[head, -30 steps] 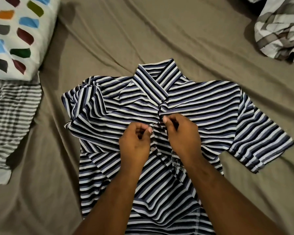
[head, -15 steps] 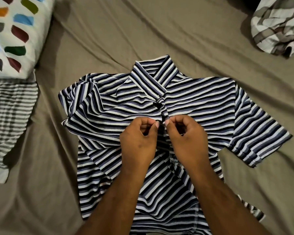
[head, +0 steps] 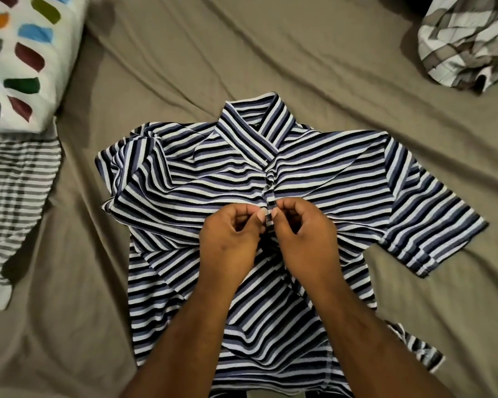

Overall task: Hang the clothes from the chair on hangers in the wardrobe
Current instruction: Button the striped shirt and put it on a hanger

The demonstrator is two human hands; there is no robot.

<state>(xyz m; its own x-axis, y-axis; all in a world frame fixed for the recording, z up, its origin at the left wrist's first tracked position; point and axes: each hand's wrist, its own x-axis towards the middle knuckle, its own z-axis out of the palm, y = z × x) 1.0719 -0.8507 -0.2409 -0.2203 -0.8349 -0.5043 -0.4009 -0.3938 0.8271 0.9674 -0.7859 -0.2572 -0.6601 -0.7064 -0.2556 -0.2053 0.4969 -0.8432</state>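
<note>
White pillow [head: 26,67] (coloured dabs) lies on wrinkled taupe bedsheet [head: 242,53].

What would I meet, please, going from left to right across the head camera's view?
Grey striped garment → left hand → right hand, both pinching the striped polo shirt → checked shirt. The pillow overlaps the grey garment, so I omit it.

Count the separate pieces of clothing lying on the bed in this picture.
3. A blue striped polo shirt lies in the middle; a grey striped garment lies at the left edge, below the pillow; a crumpled checked shirt sits top right. Others may lie outside the view.
</note>
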